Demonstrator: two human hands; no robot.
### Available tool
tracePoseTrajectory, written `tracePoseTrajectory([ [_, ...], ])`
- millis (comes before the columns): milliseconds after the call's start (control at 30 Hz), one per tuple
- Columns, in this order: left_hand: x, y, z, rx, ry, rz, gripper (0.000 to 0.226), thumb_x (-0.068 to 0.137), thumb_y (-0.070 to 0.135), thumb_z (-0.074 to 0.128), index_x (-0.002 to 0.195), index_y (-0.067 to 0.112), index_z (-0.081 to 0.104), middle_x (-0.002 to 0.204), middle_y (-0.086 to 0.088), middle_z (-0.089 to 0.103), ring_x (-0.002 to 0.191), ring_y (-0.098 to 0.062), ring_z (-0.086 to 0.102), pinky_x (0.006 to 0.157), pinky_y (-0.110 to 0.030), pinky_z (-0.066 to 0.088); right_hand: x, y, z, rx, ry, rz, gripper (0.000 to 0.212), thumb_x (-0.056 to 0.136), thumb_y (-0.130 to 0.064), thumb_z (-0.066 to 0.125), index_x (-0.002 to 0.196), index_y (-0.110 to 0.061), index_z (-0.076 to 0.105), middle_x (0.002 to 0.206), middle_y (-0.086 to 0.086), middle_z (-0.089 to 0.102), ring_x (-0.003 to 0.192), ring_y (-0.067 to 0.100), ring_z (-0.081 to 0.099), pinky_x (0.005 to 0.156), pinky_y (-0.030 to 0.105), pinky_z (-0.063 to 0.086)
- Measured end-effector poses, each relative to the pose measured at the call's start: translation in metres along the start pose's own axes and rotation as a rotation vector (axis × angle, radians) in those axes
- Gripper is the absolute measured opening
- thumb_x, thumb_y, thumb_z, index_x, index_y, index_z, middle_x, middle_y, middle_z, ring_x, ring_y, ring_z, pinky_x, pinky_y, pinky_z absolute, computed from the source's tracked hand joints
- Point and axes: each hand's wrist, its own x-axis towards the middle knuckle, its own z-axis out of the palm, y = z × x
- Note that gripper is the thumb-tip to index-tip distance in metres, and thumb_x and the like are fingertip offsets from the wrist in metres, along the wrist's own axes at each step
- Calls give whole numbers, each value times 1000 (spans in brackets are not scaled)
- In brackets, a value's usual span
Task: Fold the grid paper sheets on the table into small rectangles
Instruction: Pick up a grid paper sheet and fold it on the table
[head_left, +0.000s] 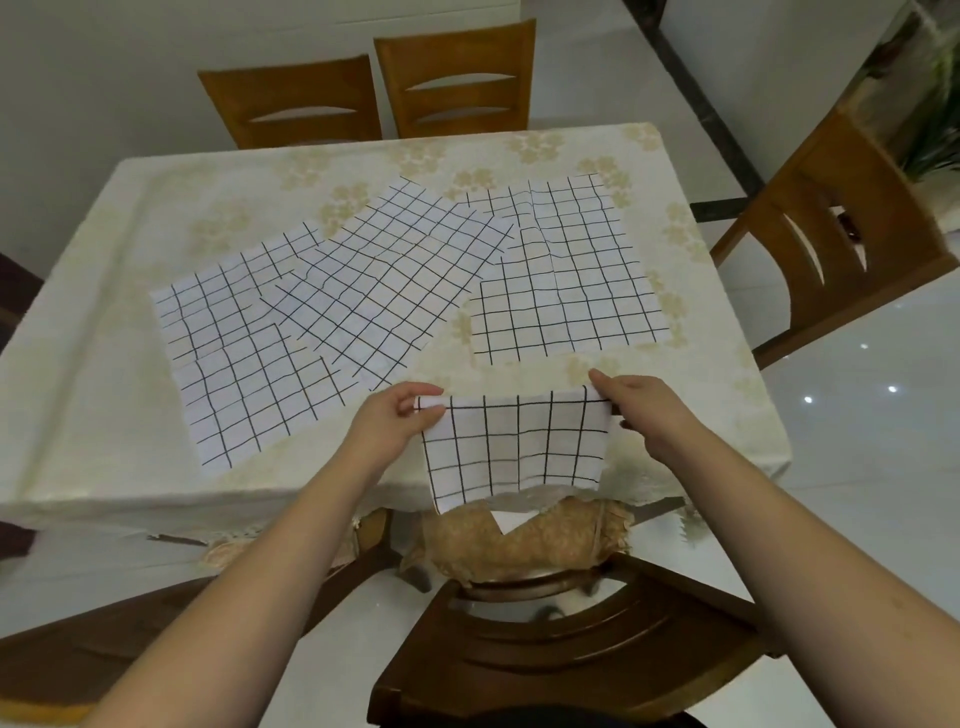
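left hand (397, 423) and right hand (641, 415) each pinch an upper corner of one grid paper sheet (514, 447), held at lower centre of the frame so it hangs over the near table edge. remaining grid sheets (395, 280) lie flat and overlapping across the mid-frame on the cream floral tablecloth (104, 249). dark wooden chair (561, 649) at bottom centre; two lighter chairs (374, 98) at upper centre.
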Motion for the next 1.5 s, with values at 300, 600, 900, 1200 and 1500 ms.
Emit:
tracePoseTrajectory([
  [300, 25, 59, -26, 319, 298, 482, 14, 84, 13, 70, 93, 23, 74, 92, 11, 67, 88, -2, 59, 82, -23, 46, 4, -36, -6, 100, 126, -277, 20, 89, -36, 65, 76, -21, 65, 74, -16, 58, 68, 2, 49, 69, 22, 37],
  [600, 13, -36, 30, 205, 148, 218, 26, 82, 1, 66, 89, 26, 70, 122, 1, 45, 105, -10, 49, 88, -8, 38, 23, 60, 14, 63, 97, -29, 6, 87, -26, 69, 84, -24, 65, 95, 2, 66, 96, 24, 63, 81, 36, 51],
  [900, 4, -94, 65, -426, 91, -408, 21, 98, 11, 52, 109, 20, 67, 109, -8, 60, 90, -17, 60, 82, -27, 53, 32, 125, 32, 235, 81, 272, 47, 87, -16, 69, 130, -9, 51, 105, 13, 66, 104, 28, 64, 92, 41, 53],
  [1200, 14, -101, 70, -143, 96, -412, 20, 88, 11, 67, 99, 27, 69, 109, -8, 65, 101, -22, 64, 92, -38, 53, 38, 98, 59, 217, 209, 171, 27, 92, -18, 62, 116, -6, 67, 82, 4, 67, 79, 21, 63, 83, 43, 56],
  [1500, 9, -102, 70, -401, 42, -496, 38, 103, 37, 38, 104, 14, 69, 106, -5, 70, 93, -17, 72, 91, -35, 55, 3, 64, 126, -190, -22, -302, 12, 91, -31, 63, 102, -27, 65, 104, -11, 64, 95, 1, 57, 79, 12, 41],
])
